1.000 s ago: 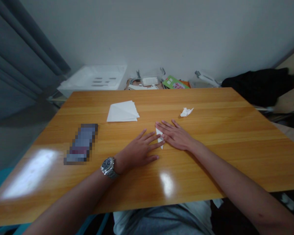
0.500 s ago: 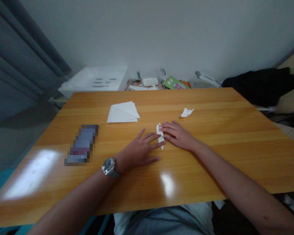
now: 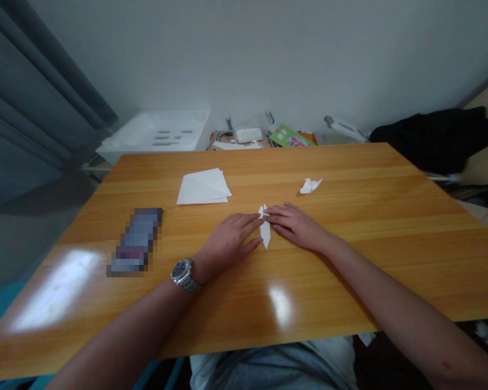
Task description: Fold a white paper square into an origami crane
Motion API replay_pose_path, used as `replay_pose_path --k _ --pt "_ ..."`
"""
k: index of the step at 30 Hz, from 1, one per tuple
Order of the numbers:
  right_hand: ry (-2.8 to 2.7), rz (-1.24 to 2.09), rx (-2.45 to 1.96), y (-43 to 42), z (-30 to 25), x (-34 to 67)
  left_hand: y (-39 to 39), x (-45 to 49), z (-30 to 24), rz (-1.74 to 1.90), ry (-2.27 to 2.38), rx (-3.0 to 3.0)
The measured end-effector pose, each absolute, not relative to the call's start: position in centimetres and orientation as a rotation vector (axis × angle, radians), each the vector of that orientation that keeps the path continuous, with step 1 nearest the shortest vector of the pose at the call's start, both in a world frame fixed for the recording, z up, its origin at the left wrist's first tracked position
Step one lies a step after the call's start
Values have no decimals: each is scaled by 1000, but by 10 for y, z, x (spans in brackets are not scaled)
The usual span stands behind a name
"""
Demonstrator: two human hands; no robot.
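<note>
A narrow strip of folded white paper [image 3: 265,233] with pointed ends lies on the table between my hands. My left hand [image 3: 231,238], with a metal watch on its wrist, reaches it from the left. Its fingers are drawn together at the paper's upper part, and the thumb touches lower down its left edge. From the right, my right hand [image 3: 295,226] holds the upper part under its fingertips, which cover some of the folds. Beyond it sits a small white folded paper figure [image 3: 310,186], apart from both hands.
White paper sheets [image 3: 204,187] lie at the back left of the wooden table [image 3: 350,216]. A phone [image 3: 136,241], blurred out, rests on the left. Behind the far edge are a white tray [image 3: 158,127], a green booklet [image 3: 290,136] and a dark cloth [image 3: 427,141].
My left hand's spread fingers have drawn together and moved off the paper's lower part to its upper part. More of the strip shows. My right hand stays nearly in place.
</note>
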State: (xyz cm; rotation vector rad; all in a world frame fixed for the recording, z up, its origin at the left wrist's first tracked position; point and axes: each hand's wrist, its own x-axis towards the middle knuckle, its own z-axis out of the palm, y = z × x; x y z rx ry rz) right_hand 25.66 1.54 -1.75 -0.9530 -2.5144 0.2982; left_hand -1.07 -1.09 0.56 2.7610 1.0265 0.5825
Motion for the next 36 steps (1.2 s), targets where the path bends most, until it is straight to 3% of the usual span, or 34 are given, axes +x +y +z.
replay_pose_path --k 13,28,36 --pt "-2529 302 -944 14 -14 255 -7 -7 3 544 1038 2767" --pt "-2551 63 -788 7 -6 242 -7 -8 4 538 1043 2735" --pt "-2454 274 -827 7 -11 241 -7 -8 2 599 1054 2715"
